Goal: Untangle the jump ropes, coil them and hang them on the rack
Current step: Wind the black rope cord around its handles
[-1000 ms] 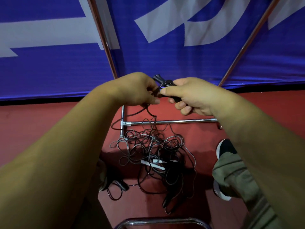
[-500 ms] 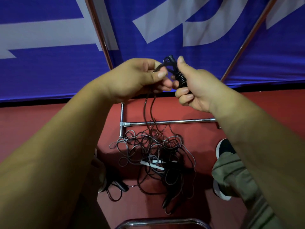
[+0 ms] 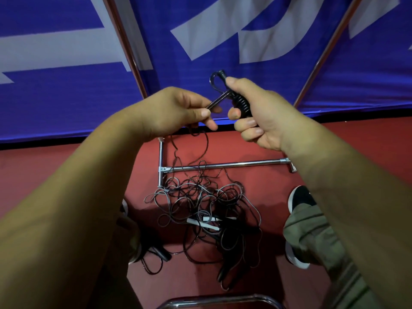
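My right hand (image 3: 258, 114) grips black ribbed jump-rope handles (image 3: 242, 103), thumb on top, with a short cord loop (image 3: 215, 80) sticking up above it. My left hand (image 3: 178, 110) pinches the black cord (image 3: 217, 100) just left of the handles. From my left hand the cord hangs down to a tangled pile of black and grey jump ropes (image 3: 200, 210) on the red floor. A white handle (image 3: 204, 223) lies in the pile. The chrome rack's base bar (image 3: 225, 165) lies just behind the pile.
A blue and white banner (image 3: 66, 90) stands behind the rack, crossed by two slanted metal poles (image 3: 124, 45). My right shoe (image 3: 299, 199) and trouser leg are right of the pile. A chrome rail (image 3: 218, 302) runs along the bottom edge.
Both hands rose from near the base bar to in front of the banner. They then drew apart, stretching a short length of cord between them, and the hanging cord pulled up from the pile.
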### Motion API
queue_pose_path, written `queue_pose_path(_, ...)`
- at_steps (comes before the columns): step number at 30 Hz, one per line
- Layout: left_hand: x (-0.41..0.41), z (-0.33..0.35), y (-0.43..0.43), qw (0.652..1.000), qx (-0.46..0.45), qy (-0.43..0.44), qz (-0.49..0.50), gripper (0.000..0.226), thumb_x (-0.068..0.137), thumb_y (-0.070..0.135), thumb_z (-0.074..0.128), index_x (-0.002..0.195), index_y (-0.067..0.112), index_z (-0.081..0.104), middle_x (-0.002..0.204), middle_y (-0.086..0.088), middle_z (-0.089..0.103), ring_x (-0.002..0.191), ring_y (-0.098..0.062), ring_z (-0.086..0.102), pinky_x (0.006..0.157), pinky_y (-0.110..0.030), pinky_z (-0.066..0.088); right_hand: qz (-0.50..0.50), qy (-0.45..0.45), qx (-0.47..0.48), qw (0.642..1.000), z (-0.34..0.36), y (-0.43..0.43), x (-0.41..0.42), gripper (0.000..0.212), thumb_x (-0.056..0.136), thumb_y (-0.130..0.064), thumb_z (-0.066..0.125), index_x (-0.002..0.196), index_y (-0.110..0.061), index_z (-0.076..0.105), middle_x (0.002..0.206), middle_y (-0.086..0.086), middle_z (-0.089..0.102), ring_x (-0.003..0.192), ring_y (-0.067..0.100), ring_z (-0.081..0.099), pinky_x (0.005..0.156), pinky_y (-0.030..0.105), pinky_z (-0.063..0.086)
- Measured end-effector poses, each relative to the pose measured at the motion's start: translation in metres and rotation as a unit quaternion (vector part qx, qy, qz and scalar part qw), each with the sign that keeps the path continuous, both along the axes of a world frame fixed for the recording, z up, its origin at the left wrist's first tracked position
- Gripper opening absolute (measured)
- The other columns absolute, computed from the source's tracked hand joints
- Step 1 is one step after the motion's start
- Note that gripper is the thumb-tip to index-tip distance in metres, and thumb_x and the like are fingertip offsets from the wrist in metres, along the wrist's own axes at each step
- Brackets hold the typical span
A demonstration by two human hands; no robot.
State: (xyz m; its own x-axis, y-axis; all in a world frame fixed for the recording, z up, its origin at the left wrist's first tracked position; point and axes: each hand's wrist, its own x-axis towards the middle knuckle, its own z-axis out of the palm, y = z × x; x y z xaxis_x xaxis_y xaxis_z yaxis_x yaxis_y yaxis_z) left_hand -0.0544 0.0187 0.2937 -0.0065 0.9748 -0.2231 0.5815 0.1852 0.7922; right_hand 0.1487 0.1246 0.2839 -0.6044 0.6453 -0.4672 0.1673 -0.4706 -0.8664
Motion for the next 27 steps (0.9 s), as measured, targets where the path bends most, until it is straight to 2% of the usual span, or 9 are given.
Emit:
queue_pose_path(4,-0.001,0.000,-0.003,0.999,-0.025,-0.005,-0.031,0.024,0.107,0.029,0.059,0.127,0.027,0.073,0.116,0.009,0.079,0.119,-0.014,0.070,0.116,-0.045,0.046,0.020,-0.004,0.032,0.999,0.002,-0.005,-0.002,0.022,0.097,-0.049,0.071,0.103,-0.029,0.062,0.069,-0.002,0.052,0.055,0.011,0.021,0.048,0.023,0.012)
queue_pose_path(6,0.000,-0.001,-0.001,0.998,-0.009,-0.055,0.015,0.027,0.106,0.033,0.061,0.129,0.023,0.071,0.121,0.006,0.077,0.119,-0.018,0.071,0.113,-0.047,0.049,0.043,-0.020,0.050,0.998,0.003,-0.007,-0.003,0.019,0.098,-0.049,0.068,0.103,-0.030,0.065,0.069,-0.001,0.051,0.056,0.013,0.020,0.050,0.024,0.012)
queue_pose_path(9,-0.006,-0.002,0.002,0.977,0.073,-0.161,0.120,0.045,0.102,0.034,0.068,0.146,0.031,0.057,0.130,0.001,0.071,0.115,-0.024,0.073,0.104,-0.048,0.057,0.102,-0.037,0.061,0.992,0.003,-0.013,-0.005,0.020,0.100,-0.050,0.065,0.108,-0.032,0.067,0.070,-0.001,0.049,0.060,0.015,0.017,0.049,0.025,0.014)
queue_pose_path(11,-0.010,0.001,0.002,0.975,0.122,-0.151,0.108,0.052,0.101,0.021,0.070,0.150,0.031,0.055,0.136,-0.001,0.068,0.116,-0.020,0.073,0.100,-0.037,0.058,0.124,-0.032,0.048,0.991,0.002,-0.016,-0.005,0.024,0.100,-0.051,0.064,0.111,-0.030,0.066,0.071,0.000,0.050,0.055,0.014,0.021,0.047,0.025,0.020)
queue_pose_path(14,-0.010,0.003,0.003,0.980,0.156,-0.097,0.075,0.029,0.101,0.008,0.068,0.129,0.011,0.072,0.119,-0.006,0.077,0.110,-0.017,0.074,0.100,-0.030,0.057,0.141,-0.019,0.038,0.989,-0.002,-0.016,-0.006,0.031,0.103,-0.049,0.061,0.115,-0.020,0.060,0.069,0.002,0.051,0.051,0.016,0.034,0.048,0.029,0.037)
queue_pose_path(16,-0.009,0.001,0.003,0.980,0.169,-0.072,0.079,0.022,0.099,0.007,0.069,0.119,0.010,0.077,0.110,-0.006,0.080,0.106,-0.018,0.075,0.099,-0.031,0.057,0.140,-0.009,0.049,0.989,-0.004,-0.016,-0.007,0.032,0.103,-0.046,0.062,0.116,-0.016,0.065,0.068,0.004,0.054,0.056,0.018,0.045,0.060,0.037,0.052)
queue_pose_path(19,-0.005,0.000,0.004,0.976,0.184,-0.055,0.105,0.018,0.097,0.007,0.072,0.113,0.012,0.080,0.101,-0.005,0.081,0.099,-0.020,0.077,0.096,-0.033,0.060,0.129,-0.008,0.061,0.990,-0.006,-0.018,-0.008,0.023,0.104,-0.041,0.063,0.111,-0.020,0.068,0.073,0.006,0.060,0.066,0.018,0.054,0.076,0.042,0.056)
queue_pose_path(24,0.008,-0.001,0.003,0.964,0.199,-0.085,0.157,0.016,0.096,0.002,0.072,0.109,0.005,0.080,0.091,-0.007,0.081,0.086,-0.019,0.079,0.085,-0.026,0.062,0.112,-0.003,0.053,0.992,-0.001,-0.018,-0.007,0.026,0.103,-0.045,0.067,0.109,-0.020,0.072,0.089,0.007,0.060,0.063,0.016,0.050,0.053,0.029,0.036)
queue_pose_path(27,0.012,-0.001,0.005,0.956,0.206,-0.096,0.183,0.014,0.096,0.002,0.071,0.107,0.006,0.080,0.089,-0.010,0.080,0.086,-0.023,0.080,0.082,-0.028,0.062,0.103,-0.013,0.078,0.992,0.003,-0.018,-0.006,0.031,0.101,-0.050,0.068,0.109,-0.020,0.075,0.087,0.006,0.066,0.064,0.017,0.053,0.052,0.030,0.040)
